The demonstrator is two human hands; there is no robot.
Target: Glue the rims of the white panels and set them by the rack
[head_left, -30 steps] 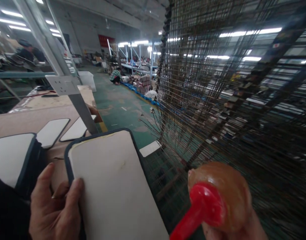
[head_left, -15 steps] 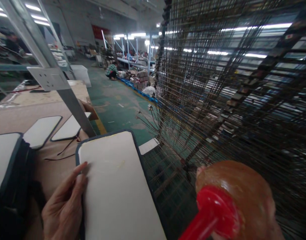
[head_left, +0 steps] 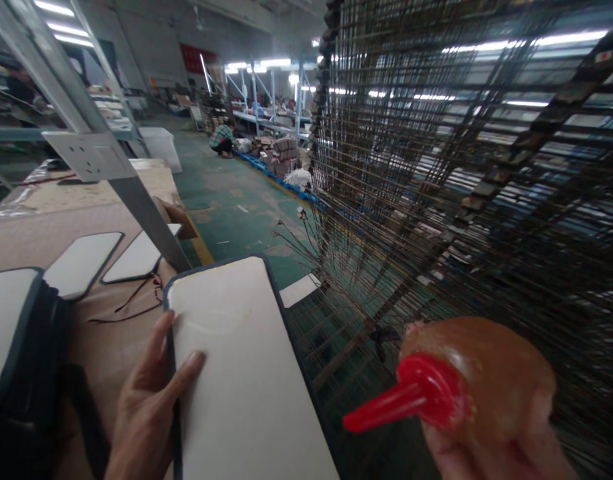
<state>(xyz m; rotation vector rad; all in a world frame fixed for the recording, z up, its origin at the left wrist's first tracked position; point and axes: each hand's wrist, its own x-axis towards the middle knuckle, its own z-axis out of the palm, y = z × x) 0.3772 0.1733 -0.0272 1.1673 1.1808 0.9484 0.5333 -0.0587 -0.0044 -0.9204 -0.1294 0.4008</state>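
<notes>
A white panel with a dark edge (head_left: 246,373) lies in front of me, its long side slanting toward the lower right. My left hand (head_left: 153,400) grips its left edge, the thumb on the white face and the fingers at the rim. At the lower right, my right hand (head_left: 506,447) is wrapped round a brown glue bottle (head_left: 486,373) with a red nozzle. The red nozzle (head_left: 401,403) points left and down, apart from the panel. Thin yellowish traces show near the panel's top edge.
Dark-edged white panels (head_left: 83,265) and a stack of them (head_left: 16,333) are on the table (head_left: 111,340) at left. A metal post with a socket plate (head_left: 91,157) rises there. A wire rack (head_left: 411,167) fills the right side. A person (head_left: 223,139) crouches far back.
My left hand has shifted right, its thumb now on the panel's face. The panel has moved slightly right. The bottle has tilted, its nozzle now pointing more to the left and less downward.
</notes>
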